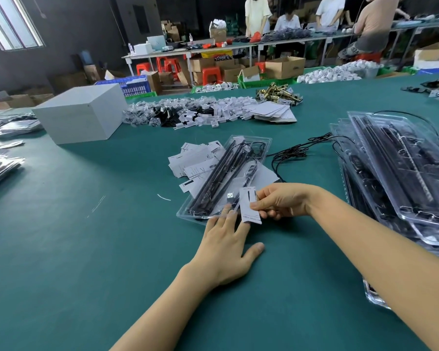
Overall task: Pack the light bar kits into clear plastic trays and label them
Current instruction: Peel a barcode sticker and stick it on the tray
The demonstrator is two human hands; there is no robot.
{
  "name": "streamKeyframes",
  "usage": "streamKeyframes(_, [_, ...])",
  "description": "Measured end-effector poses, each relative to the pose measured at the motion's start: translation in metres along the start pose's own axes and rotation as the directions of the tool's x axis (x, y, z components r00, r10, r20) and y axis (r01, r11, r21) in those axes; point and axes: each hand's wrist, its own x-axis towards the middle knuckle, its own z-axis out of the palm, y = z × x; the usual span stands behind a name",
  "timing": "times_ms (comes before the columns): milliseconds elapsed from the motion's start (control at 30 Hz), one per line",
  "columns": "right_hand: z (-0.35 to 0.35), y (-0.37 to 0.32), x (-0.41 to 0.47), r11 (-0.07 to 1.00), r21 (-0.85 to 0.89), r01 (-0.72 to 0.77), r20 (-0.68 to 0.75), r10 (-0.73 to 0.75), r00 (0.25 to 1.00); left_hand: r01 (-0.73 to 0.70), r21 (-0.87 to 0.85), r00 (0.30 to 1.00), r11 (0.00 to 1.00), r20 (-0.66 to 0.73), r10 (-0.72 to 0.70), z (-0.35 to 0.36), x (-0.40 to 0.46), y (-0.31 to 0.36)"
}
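A clear plastic tray (pixel 203 216) lies on the green table in front of me, holding black light bars (pixel 219 173), a cable and a USB plug (pixel 230 196). My left hand (pixel 226 249) lies flat with straight fingertips pressing the tray's near edge. My right hand (pixel 280 200) pinches a white label card (pixel 250 209) between thumb and fingers over the tray's near right corner. Loose white label cards (pixel 195 163) are scattered under and left of the tray.
A stack of filled clear trays (pixel 395 178) stands at the right, with black cables (pixel 297 150) trailing from it. A white box (pixel 83 112) sits at the left rear, and piles of small bagged parts (pixel 188 111) further back. People work at distant tables.
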Motion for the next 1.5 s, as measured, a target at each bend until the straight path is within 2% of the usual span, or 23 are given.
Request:
streamKeyframes(100, [0.003, 0.000, 0.005, 0.999, 0.050, -0.011, -0.116, 0.017, 0.993, -0.009, 0.001, 1.000, 1.000, 0.012, 0.009, 0.000, -0.001, -0.001])
streamKeyframes(400, [0.015, -0.004, 0.014, 0.991, 0.132, -0.020, -0.287, 0.057, 0.956, -0.042, 0.053, 0.999, 0.998, -0.019, 0.043, -0.004, -0.005, 0.001])
streamKeyframes(533, [0.017, -0.011, 0.014, 0.996, 0.048, -0.074, -0.287, 0.085, 0.954, -0.048, 0.067, 0.999, 0.997, -0.019, 0.049, -0.007, -0.006, 0.002])
streamKeyframes(700, [0.021, -0.022, 0.019, 0.965, -0.227, -0.131, -0.348, 0.046, 0.936, -0.047, 0.083, 0.999, 0.995, -0.007, 0.047, -0.007, -0.006, 0.004])
streamKeyframes(800, [0.026, -0.023, 0.023, 0.976, -0.170, -0.138, -0.425, 0.054, 0.903, -0.052, 0.098, 0.999, 0.994, -0.004, 0.053, -0.008, -0.008, 0.005])
streamKeyframes(867, [0.029, -0.017, 0.025, 0.992, -0.094, -0.079, -0.505, 0.021, 0.863, -0.046, 0.114, 0.999, 0.992, -0.002, 0.046, -0.006, -0.008, 0.006])
streamKeyframes(967, [0.034, -0.008, 0.027, 0.994, -0.099, -0.051, -0.585, -0.016, 0.811, -0.005, 0.143, 0.999, 0.990, 0.033, 0.000, -0.012, -0.011, 0.014])
streamKeyframes(1067, [0.035, -0.007, 0.026, 0.997, -0.061, -0.044, -0.605, -0.002, 0.797, 0.032, 0.170, 0.998, 0.985, -0.055, -0.023, -0.018, -0.022, 0.031])
streamKeyframes(1100, [0.035, -0.007, 0.025, 0.998, -0.040, -0.041, -0.602, 0.008, 0.798, 0.020, 0.166, 0.989, 0.986, -0.151, 0.005, -0.016, -0.025, 0.034])
streamKeyframes(1167, [0.036, -0.009, 0.023, 0.999, -0.005, -0.035, -0.598, 0.025, 0.801, 0.018, 0.032, 0.942, 0.999, -0.335, -0.006, -0.014, -0.027, 0.032])
streamKeyframes(1233, [0.036, -0.009, 0.022, 1.000, 0.021, -0.024, -0.596, 0.031, 0.802, 0.095, -0.067, 0.872, 0.993, -0.475, -0.116, -0.018, -0.023, 0.021])
streamKeyframes(1300, [0.037, -0.009, 0.020, 0.999, 0.040, -0.010, -0.591, 0.032, 0.806, 0.174, -0.106, 0.842, 0.979, -0.500, -0.204, -0.021, -0.020, 0.010])
streamKeyframes(1400, [0.036, -0.008, 0.017, 0.995, 0.098, 0.027, -0.565, 0.034, 0.824, 0.126, -0.156, 0.875, 0.980, -0.448, -0.184, -0.019, -0.020, -0.001])
streamKeyframes(1500, [0.033, -0.009, 0.011, 0.986, 0.165, 0.031, -0.485, 0.054, 0.873, 0.110, -0.164, 0.892, 0.980, -0.419, -0.170, -0.018, -0.019, -0.004])
